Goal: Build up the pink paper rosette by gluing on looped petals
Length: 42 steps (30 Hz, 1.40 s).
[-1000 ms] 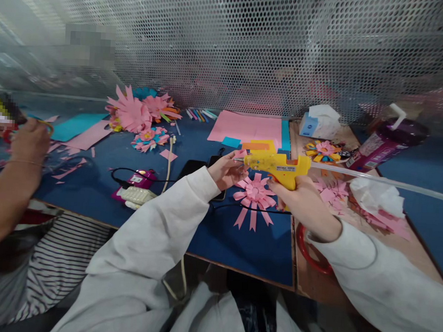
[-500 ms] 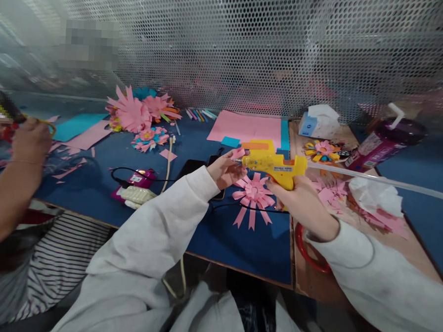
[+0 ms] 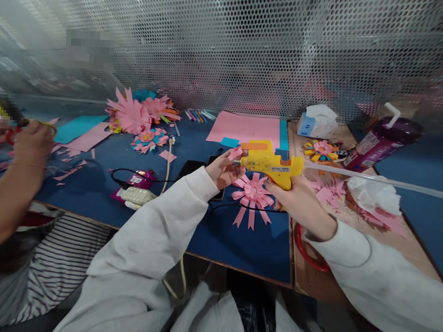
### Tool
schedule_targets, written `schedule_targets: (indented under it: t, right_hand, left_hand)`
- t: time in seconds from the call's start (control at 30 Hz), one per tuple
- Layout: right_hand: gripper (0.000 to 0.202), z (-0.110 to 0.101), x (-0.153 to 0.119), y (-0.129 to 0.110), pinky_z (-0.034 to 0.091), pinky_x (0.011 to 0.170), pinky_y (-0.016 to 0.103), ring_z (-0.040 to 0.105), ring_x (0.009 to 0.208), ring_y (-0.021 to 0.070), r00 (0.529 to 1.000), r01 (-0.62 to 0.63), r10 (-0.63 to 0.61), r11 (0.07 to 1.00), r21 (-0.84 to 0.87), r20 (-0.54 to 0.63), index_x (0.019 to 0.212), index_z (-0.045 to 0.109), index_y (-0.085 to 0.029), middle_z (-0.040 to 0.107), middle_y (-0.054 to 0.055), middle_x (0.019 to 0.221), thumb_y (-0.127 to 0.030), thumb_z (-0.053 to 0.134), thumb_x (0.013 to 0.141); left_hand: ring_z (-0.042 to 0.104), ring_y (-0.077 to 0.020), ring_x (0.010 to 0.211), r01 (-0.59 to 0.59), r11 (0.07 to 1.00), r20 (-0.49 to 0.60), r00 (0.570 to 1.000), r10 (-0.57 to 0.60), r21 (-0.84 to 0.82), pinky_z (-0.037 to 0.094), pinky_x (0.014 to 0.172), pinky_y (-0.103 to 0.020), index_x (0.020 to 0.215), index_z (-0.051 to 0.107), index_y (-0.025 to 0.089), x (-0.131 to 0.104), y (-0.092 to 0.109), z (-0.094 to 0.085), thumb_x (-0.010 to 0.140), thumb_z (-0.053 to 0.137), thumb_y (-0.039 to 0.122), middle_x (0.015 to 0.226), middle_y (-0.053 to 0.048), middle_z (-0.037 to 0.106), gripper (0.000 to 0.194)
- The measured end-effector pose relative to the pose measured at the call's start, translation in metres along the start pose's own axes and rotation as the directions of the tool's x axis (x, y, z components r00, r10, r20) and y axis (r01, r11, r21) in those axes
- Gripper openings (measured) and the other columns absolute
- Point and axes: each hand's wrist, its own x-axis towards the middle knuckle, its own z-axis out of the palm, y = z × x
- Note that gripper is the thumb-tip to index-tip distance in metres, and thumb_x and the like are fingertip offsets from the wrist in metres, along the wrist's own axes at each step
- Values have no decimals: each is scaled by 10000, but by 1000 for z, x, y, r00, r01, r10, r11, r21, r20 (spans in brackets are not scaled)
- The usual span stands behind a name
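My right hand (image 3: pixel 296 197) is closed round the handle of a yellow hot glue gun (image 3: pixel 271 166). A long clear glue stick (image 3: pixel 377 179) sticks out of its back end towards the right. The gun's nozzle points left, right at my left hand (image 3: pixel 224 171). A small strip of pink paper (image 3: pixel 236 153) is pinched in my left fingers, close to the nozzle; whether they touch I cannot tell. Below the gun, a pink paper flower (image 3: pixel 254 191) with long notched strips lies on the blue table (image 3: pixel 246 251), and a black cord crosses it.
Behind lie pink paper sheets (image 3: pixel 246 127) and several markers (image 3: pixel 200 116). Finished paper flowers (image 3: pixel 135 112) stand back left. At right are a tissue box (image 3: pixel 318 122), a purple bottle (image 3: pixel 384 142) and paper scraps (image 3: pixel 329 191). At far left a co-worker's hand (image 3: pixel 33 141) holds scissors.
Both hands and the glue gun keep nearly the same pose. The whole view has shifted very slightly. The pink strip stays at the nozzle.
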Motion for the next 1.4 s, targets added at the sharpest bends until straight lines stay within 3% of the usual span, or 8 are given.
schedule_targets:
  t: [0.23,0.57,1.4]
  right_hand:
    - [299,3,1,4,373,396,213,464,429,94,1000,-14,12,996,84,24,930,592,-148,514,-42,555,-382,563,746]
    - [331,4,0,4,377,404,213,463,424,91,1000,15,-16,997,71,14,990,614,-149,512,-45,553,-384,555,764]
    - [251,2,-1,3,362,416,231,491,427,111,1000,15,-15,1000,10,5,896,592,-157,511,-47,526,-360,542,758]
  left_hand:
    - [596,-75,537,-40,999,-44,998,41,14,478,548,-216,740,585,172,2,-1,2,691,704,131,730,38,668,135]
    - [595,-78,549,-53,998,-70,996,54,27,476,566,-219,729,580,180,1,-1,3,659,743,169,720,42,667,177]
    - [599,-71,566,-34,999,-54,998,36,23,475,592,-220,727,568,181,1,-2,3,691,733,167,738,43,664,169]
